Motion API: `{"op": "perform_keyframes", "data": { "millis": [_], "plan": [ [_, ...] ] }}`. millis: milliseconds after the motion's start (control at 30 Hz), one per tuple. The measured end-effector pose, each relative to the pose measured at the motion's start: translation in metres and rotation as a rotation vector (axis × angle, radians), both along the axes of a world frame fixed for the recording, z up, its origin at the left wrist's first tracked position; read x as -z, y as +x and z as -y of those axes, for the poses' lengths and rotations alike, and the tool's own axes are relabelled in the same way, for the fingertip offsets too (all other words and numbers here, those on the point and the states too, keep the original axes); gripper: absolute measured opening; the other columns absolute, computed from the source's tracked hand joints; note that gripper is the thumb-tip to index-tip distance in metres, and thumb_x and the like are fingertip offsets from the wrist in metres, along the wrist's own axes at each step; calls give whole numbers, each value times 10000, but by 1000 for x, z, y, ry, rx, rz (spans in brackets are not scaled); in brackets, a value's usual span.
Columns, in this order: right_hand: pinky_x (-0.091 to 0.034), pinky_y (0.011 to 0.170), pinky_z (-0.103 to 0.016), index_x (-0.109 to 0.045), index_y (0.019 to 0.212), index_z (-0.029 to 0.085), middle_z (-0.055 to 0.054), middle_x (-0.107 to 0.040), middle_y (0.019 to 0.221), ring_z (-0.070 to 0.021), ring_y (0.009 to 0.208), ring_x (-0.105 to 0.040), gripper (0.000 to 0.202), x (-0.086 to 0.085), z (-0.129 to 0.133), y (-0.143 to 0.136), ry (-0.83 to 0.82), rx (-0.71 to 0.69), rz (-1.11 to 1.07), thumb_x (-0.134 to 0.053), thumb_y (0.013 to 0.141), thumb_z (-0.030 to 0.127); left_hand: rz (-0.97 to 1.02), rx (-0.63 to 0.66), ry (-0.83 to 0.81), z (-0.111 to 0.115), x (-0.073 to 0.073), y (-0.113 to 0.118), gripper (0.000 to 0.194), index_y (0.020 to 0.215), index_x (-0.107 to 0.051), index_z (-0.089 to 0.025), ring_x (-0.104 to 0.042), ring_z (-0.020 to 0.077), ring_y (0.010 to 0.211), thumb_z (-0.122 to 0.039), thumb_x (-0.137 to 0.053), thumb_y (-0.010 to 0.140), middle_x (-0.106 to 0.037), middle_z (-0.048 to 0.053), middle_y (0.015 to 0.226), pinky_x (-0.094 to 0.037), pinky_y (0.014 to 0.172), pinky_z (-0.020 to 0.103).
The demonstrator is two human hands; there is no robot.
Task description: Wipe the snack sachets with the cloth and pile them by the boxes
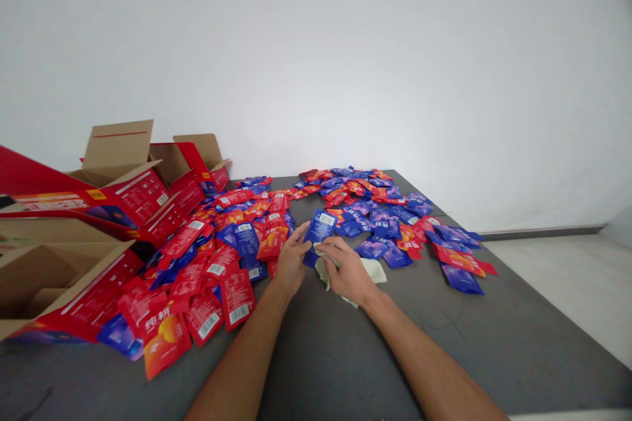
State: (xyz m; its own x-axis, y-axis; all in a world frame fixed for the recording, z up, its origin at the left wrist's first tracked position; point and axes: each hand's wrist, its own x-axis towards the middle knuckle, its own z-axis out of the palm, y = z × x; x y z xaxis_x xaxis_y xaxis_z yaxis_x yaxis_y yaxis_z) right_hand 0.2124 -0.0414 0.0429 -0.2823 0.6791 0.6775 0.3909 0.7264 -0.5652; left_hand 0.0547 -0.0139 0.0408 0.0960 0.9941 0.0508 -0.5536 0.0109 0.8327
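Near the middle of the view, my left hand [292, 262] grips a blue foil pouch [320, 227] by its left edge. The pouch's back, with a white barcode label, is turned up towards me. My right hand [347, 270] is closed on a pale cream cloth [374, 270] and presses part of it against the lower right of the pouch. The rest of the cloth hangs out below and to the right of that hand. My right fingertips are partly hidden in the folds.
Red pouches [237, 297] and blue ones lie heaped on the left of the dark grey table [444, 348]. A second mixed pile [388, 223] spreads across the back and right. Open red cardboard boxes [99, 289] line the left side. A white wall [345, 59] stands behind.
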Motion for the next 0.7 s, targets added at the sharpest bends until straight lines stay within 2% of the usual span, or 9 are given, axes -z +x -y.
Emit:
{"op": "perform_keyframes", "data": {
  "millis": [67,167,233,367,500,600,700],
  "plan": [
    [-498,974,-396,-647,1159,225,-99,-613,1137,-214,1091,-587,299,-3,0,3,11,81,-66,-481,924,147,23,-58,-33,-1,0,0,668,1344,-551,-233,-655,146,843,-140,-696,698,-695,61,1150,-492,762,271],
    [-485,979,-423,-635,1132,221,-101,-618,1121,-230,1084,-581,253,-7,-1,6,27,197,-138,-500,924,173,23,-114,-44,-1,0,0,679,1337,-548,-219,-647,129,785,-131,-707,683,-707,39,1028,-489,738,257],
    [-487,974,-425,-623,1132,222,-100,-623,1113,-232,1082,-581,241,-7,-1,6,27,174,-131,-508,924,184,24,-103,-44,0,-1,1,632,1281,-590,-190,-643,126,776,-109,-701,664,-708,40,994,-484,726,246],
    [-494,984,-412,-602,1195,231,-100,-622,1152,-226,1120,-575,276,-5,1,0,25,47,-92,-503,940,195,30,1,-53,3,0,8,511,1182,-654,-174,-640,131,755,-120,-697,676,-716,55,981,-471,680,239],
    [-487,1020,-416,-614,1234,246,-103,-613,1207,-223,1154,-570,306,-2,1,-3,24,39,-99,-486,960,203,16,91,36,6,2,17,431,1109,-696,-174,-646,144,817,-118,-716,682,-722,57,1000,-471,718,243],
    [-480,1033,-416,-627,1242,247,-103,-606,1216,-220,1161,-567,318,1,-1,-3,19,65,-91,-481,964,197,21,80,37,6,0,18,403,1103,-699,-176,-645,140,817,-151,-730,703,-724,47,981,-471,723,240],
    [-483,1028,-413,-642,1232,246,-106,-603,1209,-221,1163,-565,322,4,-2,-4,19,83,-66,-480,960,188,86,41,5,5,-3,14,376,1151,-675,-181,-649,146,830,-273,-693,786,-720,54,1008,-482,749,253]
  ]
}}
